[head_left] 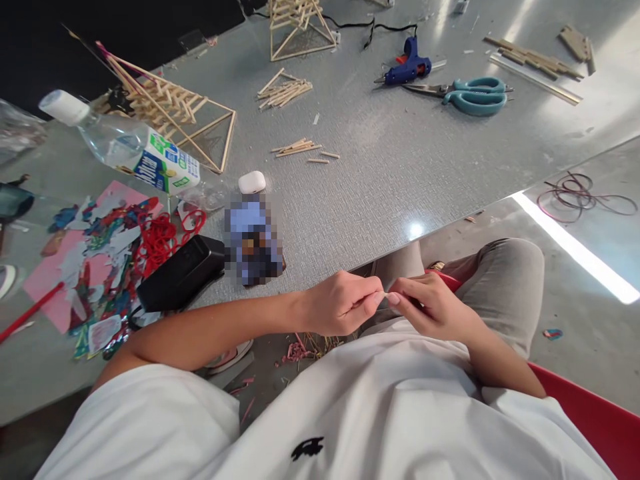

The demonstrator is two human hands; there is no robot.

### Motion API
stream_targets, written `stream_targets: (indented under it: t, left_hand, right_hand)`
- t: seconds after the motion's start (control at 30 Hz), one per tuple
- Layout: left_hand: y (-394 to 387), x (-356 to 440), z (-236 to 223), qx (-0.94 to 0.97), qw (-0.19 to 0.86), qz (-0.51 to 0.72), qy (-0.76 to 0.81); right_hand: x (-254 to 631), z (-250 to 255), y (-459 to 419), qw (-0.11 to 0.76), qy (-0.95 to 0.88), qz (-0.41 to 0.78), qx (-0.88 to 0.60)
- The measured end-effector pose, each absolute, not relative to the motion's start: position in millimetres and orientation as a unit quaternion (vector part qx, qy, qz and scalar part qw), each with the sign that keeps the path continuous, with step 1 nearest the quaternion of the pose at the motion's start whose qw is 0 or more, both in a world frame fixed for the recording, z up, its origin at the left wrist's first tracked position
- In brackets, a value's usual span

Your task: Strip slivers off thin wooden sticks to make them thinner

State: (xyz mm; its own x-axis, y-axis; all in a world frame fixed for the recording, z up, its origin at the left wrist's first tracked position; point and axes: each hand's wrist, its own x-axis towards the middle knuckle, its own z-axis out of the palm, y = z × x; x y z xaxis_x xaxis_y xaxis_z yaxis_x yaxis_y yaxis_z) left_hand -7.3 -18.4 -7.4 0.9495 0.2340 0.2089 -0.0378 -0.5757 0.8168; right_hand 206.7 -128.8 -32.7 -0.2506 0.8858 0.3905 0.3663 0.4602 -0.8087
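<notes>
My left hand (341, 303) is closed, thumb pressed against the curled fingers, over my lap just off the table's front edge. Its fingertips meet those of my right hand (434, 305), which is also closed in a pinch. A tiny pale bit shows where the two sets of fingertips come together; it is too small to name. The nearest thing on the table is a phone (254, 243) with a blurred screen, beyond my left wrist. Beside the phone lies a black box-like object (183, 273).
A tilted bottle (125, 143) and stick frame (173, 110) stand at left, near coloured scraps (107, 250), red string (159, 240) and a white case (251, 182). Farther back are short sticks (295, 147), a stick pile (285, 92), a glue gun (411, 65) and scissors (475, 95).
</notes>
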Motion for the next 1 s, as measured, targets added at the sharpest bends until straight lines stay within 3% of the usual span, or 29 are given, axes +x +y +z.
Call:
stream_targets:
  t: [0.17,0.43,0.57,1.0]
  left_hand:
    - [-21,-6,-14,0.903,0.390,0.176,0.042]
    - [-18,-7,-8,0.882,0.442,0.150,0.062]
    - [-18,-7,-8,0.886,0.433,0.154,0.057]
    - [-19,-6,-7,0.892,0.424,0.149,0.050]
  right_hand:
    - [205,-34,-128,0.412,-0.716,0.376,-0.420]
    - [210,-38,-130,0.400,-0.778,0.261,-0.408]
    - [209,-35,-129,0.390,-0.782,0.262,-0.409]
    - [222,-43,-126,0.459,-0.762,0.203,-0.409]
